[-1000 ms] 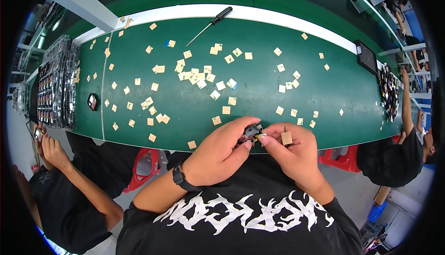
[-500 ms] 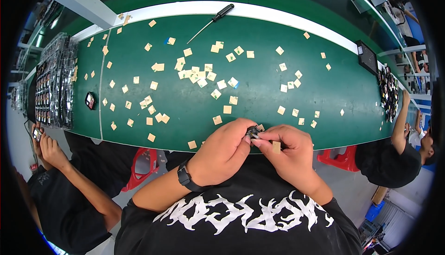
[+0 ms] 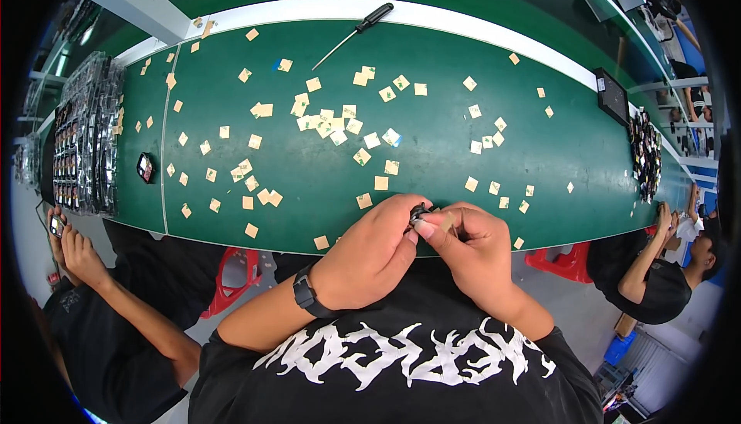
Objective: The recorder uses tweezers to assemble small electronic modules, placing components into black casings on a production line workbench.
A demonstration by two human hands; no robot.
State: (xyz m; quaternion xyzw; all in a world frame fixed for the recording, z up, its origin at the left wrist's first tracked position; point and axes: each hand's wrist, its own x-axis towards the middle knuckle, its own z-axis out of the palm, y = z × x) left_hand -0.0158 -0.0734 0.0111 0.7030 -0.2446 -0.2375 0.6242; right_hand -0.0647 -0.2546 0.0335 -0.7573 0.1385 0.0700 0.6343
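Note:
My left hand (image 3: pixel 370 258) and my right hand (image 3: pixel 471 246) meet at the near edge of the green table (image 3: pixel 432 154). Between their fingertips they pinch a small dark part (image 3: pixel 419 212). A tan square sticker (image 3: pixel 446 223) sits in my right hand's fingers, pressed against the part. A black watch (image 3: pixel 306 297) is on my left wrist. Most of the part is hidden by my fingers.
Many tan square stickers (image 3: pixel 332 119) lie scattered over the table. A black screwdriver (image 3: pixel 359 29) lies at the far edge. Trays of dark parts (image 3: pixel 85 142) stand at the left, a pile of dark parts (image 3: pixel 644 154) at the right. Other people sit at both sides.
My right hand has turned its sticker inward and closed onto the part; the sticker, earlier showing flat in the fingers, is now mostly covered. Both hands stay at the table edge.

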